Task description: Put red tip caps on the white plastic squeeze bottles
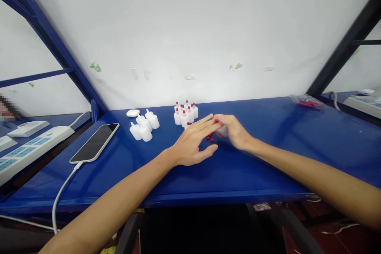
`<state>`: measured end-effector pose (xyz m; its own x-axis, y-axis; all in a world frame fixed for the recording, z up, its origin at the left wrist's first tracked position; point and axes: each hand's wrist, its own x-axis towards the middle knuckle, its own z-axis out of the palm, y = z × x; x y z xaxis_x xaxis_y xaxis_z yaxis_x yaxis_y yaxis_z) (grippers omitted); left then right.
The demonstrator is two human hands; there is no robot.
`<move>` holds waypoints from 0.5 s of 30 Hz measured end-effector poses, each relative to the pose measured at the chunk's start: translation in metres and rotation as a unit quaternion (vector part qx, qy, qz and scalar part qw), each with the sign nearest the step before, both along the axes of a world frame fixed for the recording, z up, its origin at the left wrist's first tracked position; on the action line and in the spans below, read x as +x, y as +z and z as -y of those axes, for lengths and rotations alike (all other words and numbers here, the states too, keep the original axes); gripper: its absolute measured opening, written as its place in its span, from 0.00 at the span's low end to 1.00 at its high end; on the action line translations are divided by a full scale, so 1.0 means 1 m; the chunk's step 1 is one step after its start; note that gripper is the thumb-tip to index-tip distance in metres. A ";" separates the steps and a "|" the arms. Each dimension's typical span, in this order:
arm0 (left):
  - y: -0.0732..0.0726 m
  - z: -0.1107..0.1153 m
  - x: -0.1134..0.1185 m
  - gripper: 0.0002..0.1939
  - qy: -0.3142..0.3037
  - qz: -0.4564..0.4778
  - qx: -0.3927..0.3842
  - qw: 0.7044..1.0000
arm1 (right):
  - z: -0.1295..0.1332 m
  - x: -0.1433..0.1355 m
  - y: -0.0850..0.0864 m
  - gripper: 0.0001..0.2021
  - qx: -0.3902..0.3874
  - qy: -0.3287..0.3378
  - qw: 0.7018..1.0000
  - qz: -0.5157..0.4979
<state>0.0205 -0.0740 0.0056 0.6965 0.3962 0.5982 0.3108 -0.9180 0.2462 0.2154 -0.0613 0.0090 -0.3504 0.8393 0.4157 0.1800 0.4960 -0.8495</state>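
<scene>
My right hand [233,130] is closed around a small white bottle [224,131] near the middle of the blue table [268,158]. My left hand [195,143] reaches to it, fingertips at a red cap [216,121] on the bottle's top. Several loose red caps [210,138] lie on the table under the left hand's fingers. Behind the hands stands a cluster of white bottles with red caps [185,113]. To the left lie several uncapped white bottles [144,126].
A phone [95,142] on a white cable [61,194] lies at the left of the table. A white power strip [28,147] sits further left. A clear bag of red caps [306,101] lies at the back right. A white wall stands behind.
</scene>
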 end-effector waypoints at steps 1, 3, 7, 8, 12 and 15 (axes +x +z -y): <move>0.001 0.000 0.000 0.29 -0.001 0.006 -0.001 1.000 | 0.000 -0.001 0.000 0.25 -0.003 0.009 1.000 0.008; 0.004 -0.001 -0.002 0.25 0.013 0.040 0.001 0.999 | -0.001 -0.001 -0.001 0.27 -0.013 0.027 0.999 0.026; 0.013 -0.012 -0.013 0.16 0.110 0.140 0.023 0.984 | -0.006 0.001 -0.002 0.29 -0.003 -0.020 0.997 0.074; 0.015 -0.016 -0.018 0.15 0.136 0.145 0.037 0.979 | -0.008 0.003 -0.002 0.29 0.006 -0.042 0.996 0.083; 0.015 -0.035 -0.042 0.11 0.182 0.057 0.101 0.976 | -0.013 0.010 -0.001 0.29 0.047 -0.085 0.990 0.100; 0.009 -0.046 -0.052 0.10 0.176 -0.009 0.089 0.980 | -0.014 0.012 0.000 0.29 0.079 -0.096 0.985 0.121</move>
<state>-0.0315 -0.0283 0.0147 0.5473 0.5040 0.6682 0.6185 -0.7814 0.0828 0.2274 -0.0476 0.0087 -0.2959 0.8308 0.4714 0.4706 0.5563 -0.6849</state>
